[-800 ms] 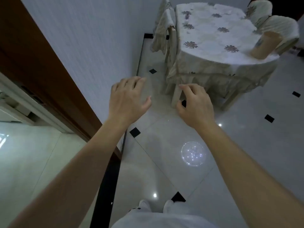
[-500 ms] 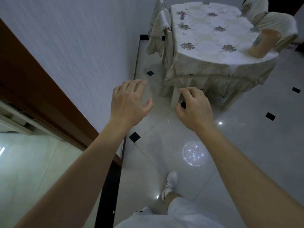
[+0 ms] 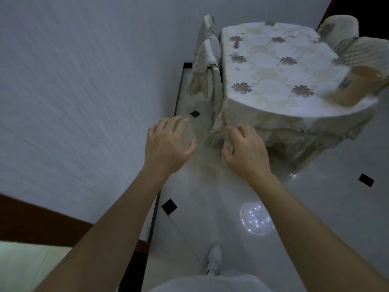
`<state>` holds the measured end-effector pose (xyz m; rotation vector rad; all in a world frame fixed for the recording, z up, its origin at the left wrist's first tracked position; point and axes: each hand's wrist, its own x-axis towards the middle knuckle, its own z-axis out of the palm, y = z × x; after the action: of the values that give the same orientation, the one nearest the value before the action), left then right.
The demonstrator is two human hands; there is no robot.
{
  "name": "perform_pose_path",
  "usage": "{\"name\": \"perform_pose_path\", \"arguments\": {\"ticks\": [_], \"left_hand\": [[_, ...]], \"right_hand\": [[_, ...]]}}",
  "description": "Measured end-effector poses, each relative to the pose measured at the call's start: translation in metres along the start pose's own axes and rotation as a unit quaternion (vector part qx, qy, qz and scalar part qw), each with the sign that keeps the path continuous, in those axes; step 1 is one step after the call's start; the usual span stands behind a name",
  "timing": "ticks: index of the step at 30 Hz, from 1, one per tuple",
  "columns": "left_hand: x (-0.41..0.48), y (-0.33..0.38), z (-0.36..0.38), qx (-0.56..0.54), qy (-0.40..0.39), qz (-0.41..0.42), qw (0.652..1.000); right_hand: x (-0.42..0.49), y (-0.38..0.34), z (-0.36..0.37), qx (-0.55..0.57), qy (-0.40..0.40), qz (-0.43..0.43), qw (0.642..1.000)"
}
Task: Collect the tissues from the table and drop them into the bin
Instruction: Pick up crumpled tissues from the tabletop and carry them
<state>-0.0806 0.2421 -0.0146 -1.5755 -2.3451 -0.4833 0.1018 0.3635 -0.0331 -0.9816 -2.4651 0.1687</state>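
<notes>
The table, covered by a white cloth with flower prints, stands ahead and to the right. A tan bin with a flower print stands on the table's near right edge. Small pale crumpled bits that may be tissues lie at the table's far end, too blurred to tell apart. My left hand and my right hand are stretched out in front of me over the floor, short of the table. Both have loosely curled fingers and hold nothing.
A white wall runs along my left, with a brown door frame at the lower left. Covered chairs stand at the table's left side and far right. The glossy tiled floor reflects a ceiling light.
I have stepped forward, so the table and bin are nearer and larger in view. My hands keep the same pose. One shoe now shows ahead of me on the floor.
</notes>
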Motion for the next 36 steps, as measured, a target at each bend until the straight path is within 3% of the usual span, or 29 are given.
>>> {"name": "perform_pose_path", "arguments": {"ticks": [15, 22, 36], "left_hand": [[0.141, -0.029, 0.072, 0.006, -0.012, -0.045, 0.999], [0.224, -0.081, 0.113, 0.004, -0.011, -0.046, 0.999], [0.450, -0.216, 0.178, 0.003, -0.025, -0.005, 1.000]], "right_hand": [[0.158, 0.057, 0.070, 0.000, -0.025, -0.029, 0.999], [0.255, 0.064, 0.121, 0.008, -0.050, -0.042, 0.998], [0.497, 0.052, 0.221, -0.024, -0.018, -0.017, 0.999]]}}
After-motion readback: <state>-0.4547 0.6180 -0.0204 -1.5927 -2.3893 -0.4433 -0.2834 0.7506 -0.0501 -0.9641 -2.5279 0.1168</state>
